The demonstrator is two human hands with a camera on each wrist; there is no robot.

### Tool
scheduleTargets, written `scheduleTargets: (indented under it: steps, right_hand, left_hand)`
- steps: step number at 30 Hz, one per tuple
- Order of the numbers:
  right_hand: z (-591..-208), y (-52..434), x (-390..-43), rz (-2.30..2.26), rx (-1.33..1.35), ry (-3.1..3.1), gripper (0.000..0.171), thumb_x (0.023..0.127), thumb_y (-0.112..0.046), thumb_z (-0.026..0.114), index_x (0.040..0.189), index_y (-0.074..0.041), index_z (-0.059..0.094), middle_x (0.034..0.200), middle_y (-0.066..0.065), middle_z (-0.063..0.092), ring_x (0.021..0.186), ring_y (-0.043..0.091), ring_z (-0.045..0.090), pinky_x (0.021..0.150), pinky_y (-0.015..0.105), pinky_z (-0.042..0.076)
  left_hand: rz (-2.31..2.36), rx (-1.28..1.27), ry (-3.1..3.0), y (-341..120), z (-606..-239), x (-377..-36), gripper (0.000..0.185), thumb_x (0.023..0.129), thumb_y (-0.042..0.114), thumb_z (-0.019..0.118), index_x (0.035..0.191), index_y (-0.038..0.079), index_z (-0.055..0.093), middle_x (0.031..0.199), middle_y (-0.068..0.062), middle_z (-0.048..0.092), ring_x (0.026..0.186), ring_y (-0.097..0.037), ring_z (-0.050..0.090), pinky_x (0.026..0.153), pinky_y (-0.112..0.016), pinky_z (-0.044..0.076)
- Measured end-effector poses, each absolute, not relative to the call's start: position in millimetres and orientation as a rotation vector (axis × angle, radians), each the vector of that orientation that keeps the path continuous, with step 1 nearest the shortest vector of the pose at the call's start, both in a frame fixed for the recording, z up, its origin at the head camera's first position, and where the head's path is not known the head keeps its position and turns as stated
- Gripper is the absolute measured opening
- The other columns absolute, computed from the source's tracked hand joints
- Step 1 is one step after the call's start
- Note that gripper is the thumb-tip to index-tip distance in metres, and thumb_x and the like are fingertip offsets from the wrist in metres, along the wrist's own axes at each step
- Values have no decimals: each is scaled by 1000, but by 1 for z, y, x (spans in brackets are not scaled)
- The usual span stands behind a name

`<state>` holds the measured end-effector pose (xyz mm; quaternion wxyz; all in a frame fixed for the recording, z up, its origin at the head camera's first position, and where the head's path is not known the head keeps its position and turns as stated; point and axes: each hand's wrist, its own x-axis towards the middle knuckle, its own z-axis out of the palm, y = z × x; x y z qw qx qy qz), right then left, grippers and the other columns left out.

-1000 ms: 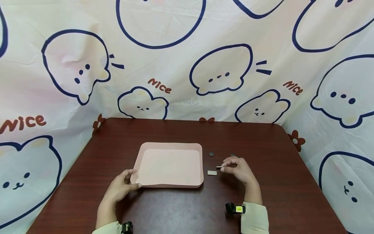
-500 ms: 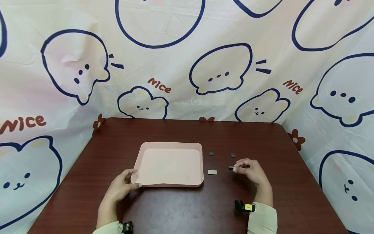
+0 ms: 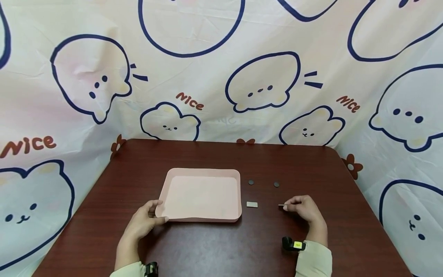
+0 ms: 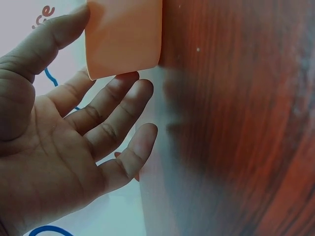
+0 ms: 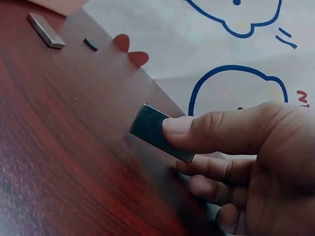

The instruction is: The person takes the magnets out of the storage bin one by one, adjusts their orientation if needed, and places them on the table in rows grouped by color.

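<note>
Head view sets the right hand [image 3: 304, 209] on the brown table [image 3: 214, 250], thumb and fingers pinching a small dark flat bar [image 3: 281, 206], seen only edge-on there; right wrist view shows its flat face [image 5: 160, 132], the far end hidden under the thumb. Left hand [image 3: 142, 222], fingers relaxed and apart, touches the pink tray [image 3: 202, 219] at its near corner; the tray is mostly cut off in left wrist view. A grey bar [image 3: 252, 204] and two dark discs [image 3: 250, 182] lie between tray and right hand

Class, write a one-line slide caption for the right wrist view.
Right hand pinches a flat dark bar just above the table; a grey bar lies beyond.
</note>
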<state>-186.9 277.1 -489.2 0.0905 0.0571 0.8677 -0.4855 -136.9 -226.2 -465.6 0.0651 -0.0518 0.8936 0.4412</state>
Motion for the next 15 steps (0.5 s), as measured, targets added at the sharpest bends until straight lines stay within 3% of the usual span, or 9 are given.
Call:
scheduleTargets:
  steps: [8,15]
  right_hand:
    - [-488,277,-199,-1185,134,2661,4,80,-11,72,83,-8,73,89,3,63,79,22,53,68,36,43]
    - [-490,277,-203,-1160,146,2688,10,79,-10,74,88,-7,74,103,14,63,95,30,53,75,40,43]
  left_hand:
    - [1326,-156,2701,-225,-464,-139,63,72,18,79,126,1,50,111,-18,59,101,-30,54,79,-42,41]
    - [1360,-150,2689,-224,-467,-140,64,73,17,78,128,1,49,115,-19,57,101,-30,54,80,-42,41]
